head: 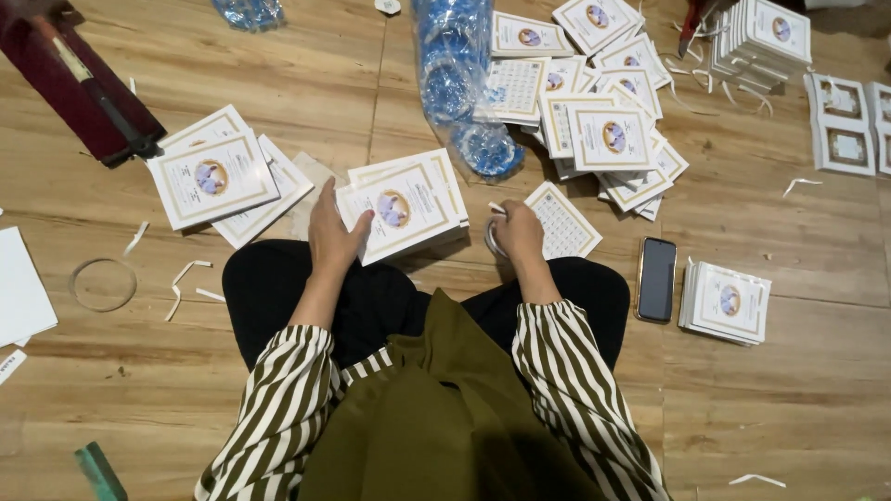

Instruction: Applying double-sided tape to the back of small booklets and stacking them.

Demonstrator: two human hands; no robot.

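Observation:
My left hand (332, 232) rests on the left edge of a small stack of white booklets (405, 204) with gold borders and a round emblem, lying on the wooden floor in front of my knees. Over a roll of tape (492, 243), my right hand (516, 234) is closed, pinching a short white strip between its fingertips. It hovers beside a booklet (566, 223) with a grid-patterned back. Both arms wear striped sleeves.
More booklets lie in a pile (608, 130) ahead right, another stack (218, 176) at left, one (727, 301) at right. A phone (657, 278) lies by my right knee. Blue plastic bags (459, 74), a dark red box (79, 79), a tape ring (102, 284) and paper strips lie around.

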